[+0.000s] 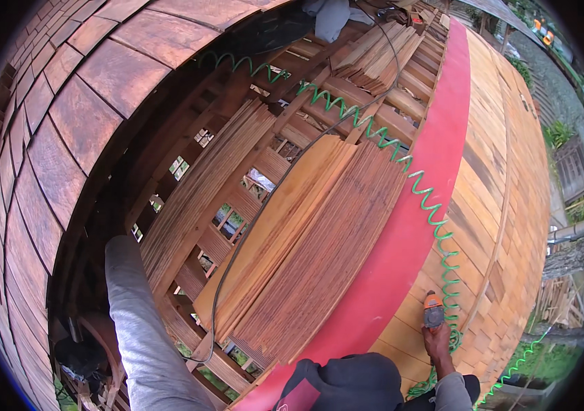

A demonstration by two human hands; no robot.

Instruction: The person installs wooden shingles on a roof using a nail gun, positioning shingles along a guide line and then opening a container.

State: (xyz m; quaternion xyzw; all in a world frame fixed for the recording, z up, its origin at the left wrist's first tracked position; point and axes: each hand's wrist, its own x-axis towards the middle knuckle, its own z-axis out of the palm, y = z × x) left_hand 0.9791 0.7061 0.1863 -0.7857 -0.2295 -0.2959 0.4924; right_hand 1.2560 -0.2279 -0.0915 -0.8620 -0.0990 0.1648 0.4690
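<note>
At the lower right, my right hand point(437, 342) is closed round an orange and dark grey nail gun point(433, 313). The tool rests over pale wooden shingles point(412, 308). A green coiled air hose point(436, 218) runs close beside the hand, then up and left across the boards. At the lower left stretches a grey-clad limb point(144, 329), whose far end reaches the dark gap under the old roof edge. No fingers of my left hand show. Between the two sides lies a stack of thin reddish shingles point(333, 246) next to a paler stack point(285, 226).
A red strip point(419, 198) runs along the shingled slope. Open battens point(220, 240) with gaps to the ground lie left of it. More shingle stacks point(210, 185) rest there, and a black cable point(258, 219) crosses them. Old brown shingles point(90, 123) overhang at the left.
</note>
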